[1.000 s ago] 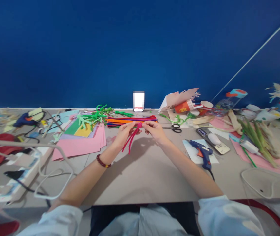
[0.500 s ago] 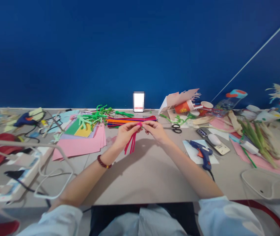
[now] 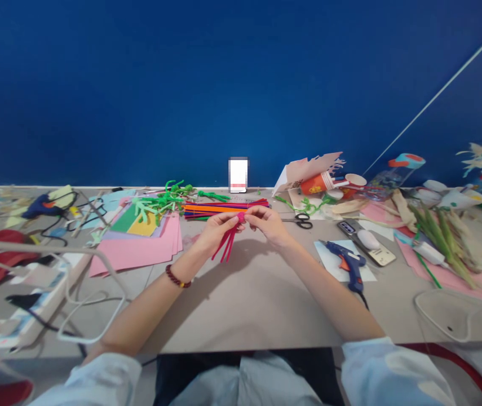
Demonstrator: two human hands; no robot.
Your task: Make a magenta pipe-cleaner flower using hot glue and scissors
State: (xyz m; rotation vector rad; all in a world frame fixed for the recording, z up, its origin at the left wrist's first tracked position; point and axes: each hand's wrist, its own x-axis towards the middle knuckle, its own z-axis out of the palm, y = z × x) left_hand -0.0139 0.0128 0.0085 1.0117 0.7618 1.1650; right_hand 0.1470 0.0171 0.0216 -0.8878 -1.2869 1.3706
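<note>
Several magenta pipe cleaners (image 3: 229, 247) are gathered between my hands, bunched into a small knob at the top with their loose ends hanging down. My left hand (image 3: 217, 232) pinches them just below the knob, fingers closed. At the knob's right side my right hand (image 3: 265, 224) has thumb and fingertips pressed together on the same magenta bunch. Just behind my hands lies a bundle of pipe cleaners (image 3: 207, 208) in orange, red and purple.
Pink paper sheets (image 3: 135, 252) and green pipe-cleaner pieces (image 3: 168, 197) lie left. On the right are scissors (image 3: 304, 221), a glue gun (image 3: 348, 262) and a phone (image 3: 382, 256). A power strip (image 3: 46, 307) with cables sits at far left. A lit phone (image 3: 238, 175) stands against the blue wall.
The magenta knob shows more between my fingertips, and the hanging ends have swung slightly left and up. My hands have barely shifted otherwise.
</note>
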